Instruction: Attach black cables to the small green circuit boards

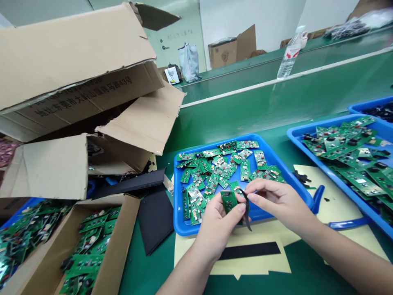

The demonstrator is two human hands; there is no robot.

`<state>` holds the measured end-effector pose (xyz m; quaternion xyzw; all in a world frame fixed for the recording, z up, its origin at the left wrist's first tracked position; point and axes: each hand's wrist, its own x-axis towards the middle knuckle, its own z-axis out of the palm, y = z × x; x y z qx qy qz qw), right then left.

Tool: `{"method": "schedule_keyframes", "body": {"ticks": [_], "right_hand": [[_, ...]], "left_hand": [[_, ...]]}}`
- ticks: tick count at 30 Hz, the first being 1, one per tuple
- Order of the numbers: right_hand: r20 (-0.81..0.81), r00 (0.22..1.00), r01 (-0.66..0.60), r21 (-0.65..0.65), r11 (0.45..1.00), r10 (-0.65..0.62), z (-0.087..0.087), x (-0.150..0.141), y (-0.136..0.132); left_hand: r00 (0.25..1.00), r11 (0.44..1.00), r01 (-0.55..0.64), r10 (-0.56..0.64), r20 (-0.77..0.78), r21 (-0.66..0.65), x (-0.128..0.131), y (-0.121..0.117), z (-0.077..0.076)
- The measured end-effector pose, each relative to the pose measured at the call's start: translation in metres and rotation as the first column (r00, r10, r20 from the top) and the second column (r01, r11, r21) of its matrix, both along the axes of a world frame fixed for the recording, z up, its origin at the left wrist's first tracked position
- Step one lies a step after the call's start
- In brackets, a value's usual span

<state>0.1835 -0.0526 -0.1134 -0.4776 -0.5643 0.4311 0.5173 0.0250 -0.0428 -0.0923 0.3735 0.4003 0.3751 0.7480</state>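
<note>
My left hand [216, 217] is closed around a small green circuit board [227, 200], holding it tilted over the front of a blue tray [178, 213]. Between the thumb and fingertips of my right hand [278, 200] is the upper end of a thin, curved black strip [248, 213]. The strip hangs beside the board, close to my left thumb; whether it touches the board I cannot tell. Loose circuit boards [211, 184] lie scattered in the tray. Below my hands, a straight black strip [258, 250] rests on yellow backing paper [245, 267].
A blue-handled tool [350, 224] lies right of the tray, near a second blue tray [325, 176] of boards. At left stand an open carton [123, 233] with boards, folded black sheets [155, 221] and large cardboard boxes [76, 53]. A water bottle [288, 57] stands on the ledge behind.
</note>
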Motion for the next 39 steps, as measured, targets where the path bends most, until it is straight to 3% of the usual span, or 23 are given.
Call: {"method": "schedule_keyframes", "body": {"ticks": [6,15,19,24,39], "right_hand": [[-0.058,0.997,-0.051,-0.067,0.996,0.047,0.002,0.0,-0.001],[-0.034,0.968,0.249,0.072,0.966,-0.247,-0.005,0.009,0.001],[0.232,0.959,0.101,0.249,0.963,-0.161,-0.002,0.007,-0.002],[0.42,0.902,-0.035,0.306,0.951,-0.102,-0.002,0.0,-0.006],[0.458,0.872,-0.012,0.369,0.929,-0.171,-0.007,-0.003,-0.005]], "left_hand": [[1.0,1.0,0.024,-0.024,0.011,-0.003,0.002,-0.003,0.001],[0.998,1.0,0.006,-0.007,-0.07,-0.025,0.0,0.001,0.006],[0.991,0.993,0.104,-0.109,-0.074,-0.064,0.002,-0.001,0.006],[0.983,0.977,0.18,-0.184,-0.02,-0.112,0.005,-0.004,0.001],[0.989,0.971,0.143,-0.132,0.07,-0.193,0.006,-0.006,-0.001]]}}
